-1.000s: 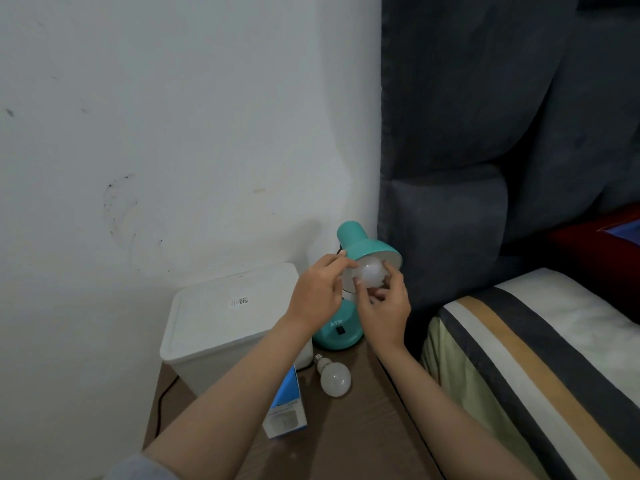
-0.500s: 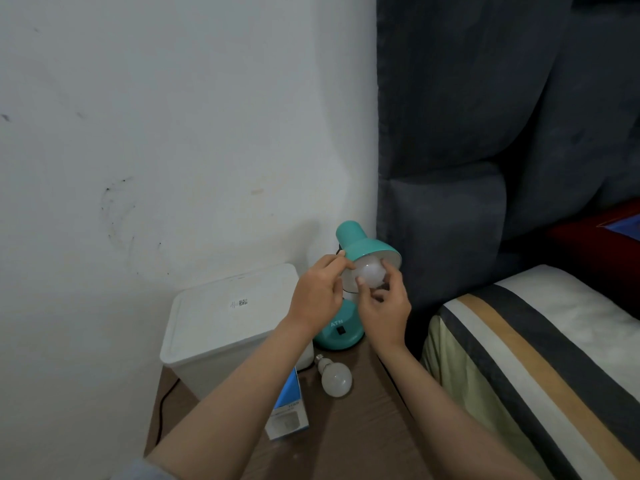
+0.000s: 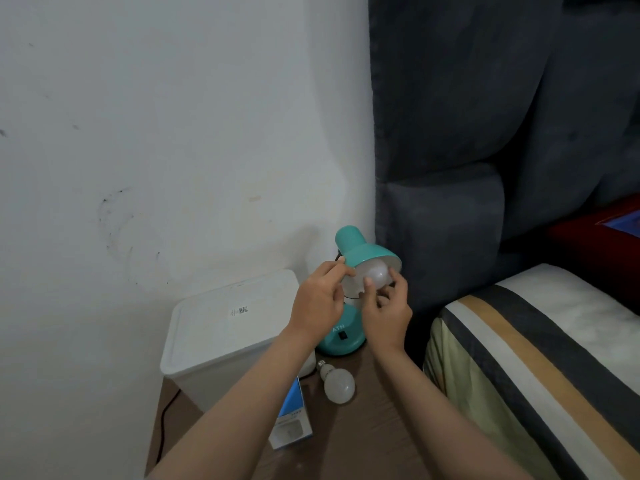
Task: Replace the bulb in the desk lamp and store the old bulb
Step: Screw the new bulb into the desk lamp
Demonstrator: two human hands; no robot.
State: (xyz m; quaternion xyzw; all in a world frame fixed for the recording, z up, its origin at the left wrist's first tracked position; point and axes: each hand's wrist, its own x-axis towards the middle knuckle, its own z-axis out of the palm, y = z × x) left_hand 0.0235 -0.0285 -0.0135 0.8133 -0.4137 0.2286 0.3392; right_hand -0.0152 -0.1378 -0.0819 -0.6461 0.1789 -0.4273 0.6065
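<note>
Teal desk lamp point(image 3: 346, 336) stands at the back of the wooden bench point(image 3: 363, 441), shade tilted toward me — my right hand point(image 3: 388, 317) has its grip clenched round the white bulb point(image 3: 375, 277) sitting in the shade's mouth, thumb and fingertips on the globe. Left hand point(image 3: 318, 303) pinches the shade rim point(image 3: 349, 268) beside it. A second bulb point(image 3: 337, 384) lies loose on the bench in front of the lamp base — blue-and-white bulb box point(image 3: 292, 424) just left of it, white lidded bin point(image 3: 232, 336) behind.
</note>
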